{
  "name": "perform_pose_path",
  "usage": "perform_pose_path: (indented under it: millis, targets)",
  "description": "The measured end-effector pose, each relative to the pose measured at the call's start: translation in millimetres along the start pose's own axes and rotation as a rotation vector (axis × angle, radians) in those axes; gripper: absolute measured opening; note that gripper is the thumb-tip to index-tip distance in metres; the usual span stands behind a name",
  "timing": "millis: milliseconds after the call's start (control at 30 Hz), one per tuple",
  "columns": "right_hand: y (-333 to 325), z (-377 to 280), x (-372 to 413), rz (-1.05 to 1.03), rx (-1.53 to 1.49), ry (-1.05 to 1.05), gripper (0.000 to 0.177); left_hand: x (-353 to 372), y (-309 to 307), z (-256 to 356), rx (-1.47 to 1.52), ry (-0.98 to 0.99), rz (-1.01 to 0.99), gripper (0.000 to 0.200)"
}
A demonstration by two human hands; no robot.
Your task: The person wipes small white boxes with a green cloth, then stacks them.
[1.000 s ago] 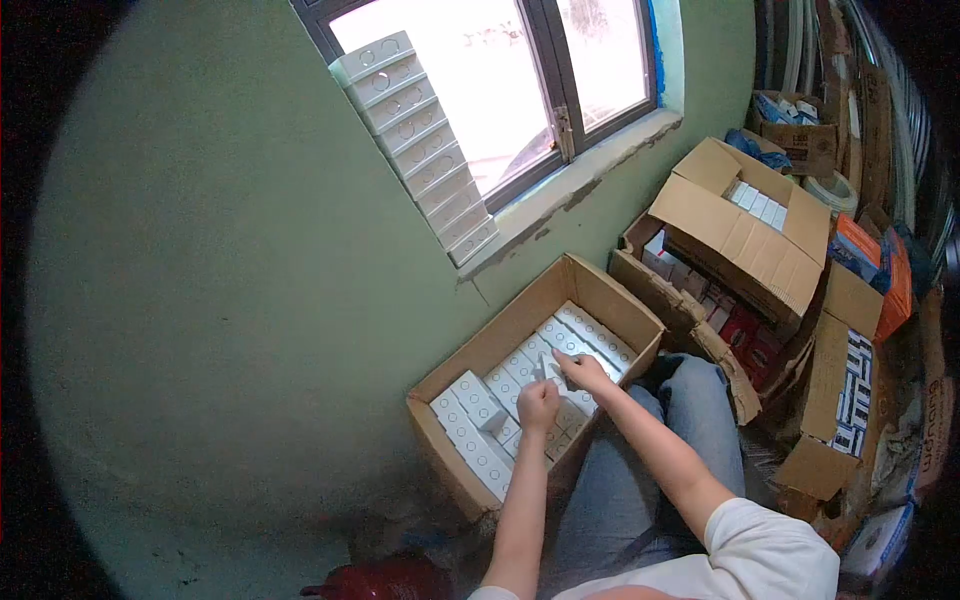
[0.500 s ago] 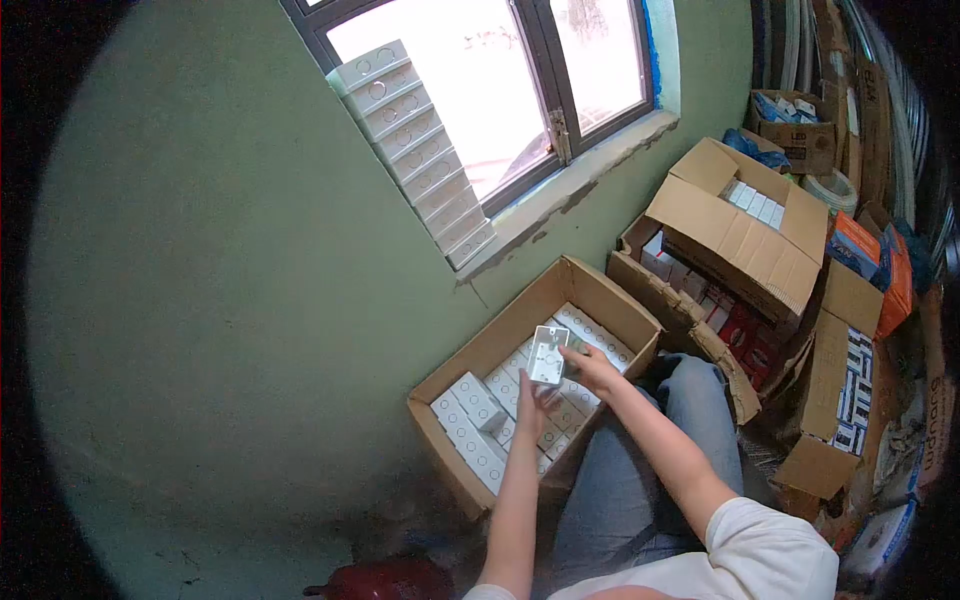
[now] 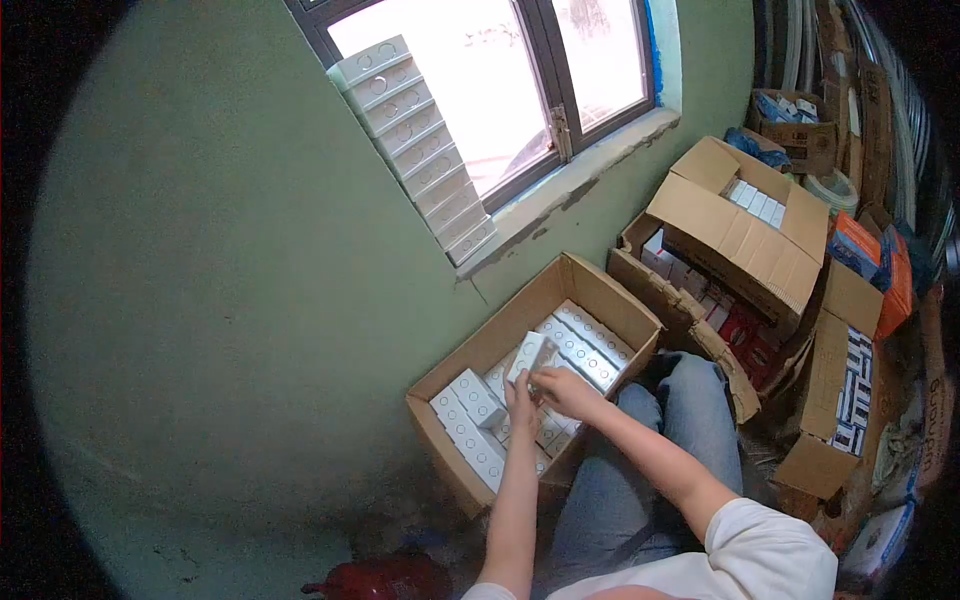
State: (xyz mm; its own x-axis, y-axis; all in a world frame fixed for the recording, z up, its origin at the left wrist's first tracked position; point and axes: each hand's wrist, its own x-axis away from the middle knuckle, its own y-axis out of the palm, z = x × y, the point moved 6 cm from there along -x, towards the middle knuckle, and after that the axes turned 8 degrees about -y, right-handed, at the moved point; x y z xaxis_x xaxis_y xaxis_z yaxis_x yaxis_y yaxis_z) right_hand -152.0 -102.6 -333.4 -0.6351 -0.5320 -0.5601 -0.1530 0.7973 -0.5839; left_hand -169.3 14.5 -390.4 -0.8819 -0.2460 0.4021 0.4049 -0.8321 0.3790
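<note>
A white electrical back box (image 3: pixel 531 352) is held up over an open cardboard box (image 3: pixel 612 298), tilted with its side knockouts showing. My left hand (image 3: pixel 522 405) is closed around the lower end of the back box. Against its near right edge, the fingers of my right hand (image 3: pixel 566 392) are pinched together; what lies between them is hidden. Below both hands, more white back boxes (image 3: pixel 466 440) fill the carton in rows. One back box (image 3: pixel 478 400) sits higher than the others on the left.
A tall stack of white back boxes (image 3: pixel 425 150) leans on the windowsill (image 3: pixel 590 190). To the right stand open cartons (image 3: pixel 745 235) of packaged goods and a carton of black-and-white items (image 3: pixel 852 390). A red object (image 3: pixel 385 578) lies at the bottom.
The held back box has turned from showing its open inside to showing its side. My right hand has shifted left and down along it, closer to my left hand.
</note>
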Motion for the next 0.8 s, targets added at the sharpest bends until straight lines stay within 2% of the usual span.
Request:
perform_pose_path:
  millis: [67,133,200,233,367,467,500,600,700,800]
  targets:
    - [16,-2,2,-0.186,0.038,0.019,0.025,16,12,18,-0.063,0.099,-0.026,0.043]
    - [8,1,4,-0.107,0.205,0.026,0.02,20,13,21,-0.116,0.137,0.025,0.04]
    - [2,2,4,-0.027,0.364,0.03,0.016,-5,1,2,-0.239,0.207,-0.04,0.043]
    - [-1,6,5,-0.06,0.49,0.159,0.015,-9,-1,1,-0.303,0.247,-0.044,0.041]
    - [-4,-3,0,-0.014,0.619,0.186,0.019,-13,-2,-6,-0.177,0.215,-0.081,0.041]
    - [1,-9,3,-0.048,0.378,0.04,0.011,-13,-4,-6,-0.104,0.206,-0.035,0.041]
    - [12,-4,3,-0.203,0.242,0.047,0.012,-16,-7,-6,-0.152,0.209,-0.031,0.042]
    - [15,-5,4,-0.186,0.128,0.025,0.013,-16,-12,-10,-0.125,0.144,0.057,0.042]
    - [4,-5,3,-0.16,0.275,0.168,0.016,2,4,3,-0.07,0.095,0.072,0.044]
    - [-9,0,6,0.014,0.485,0.232,0.016,-15,-5,-8,-0.17,0.129,0.023,0.047]
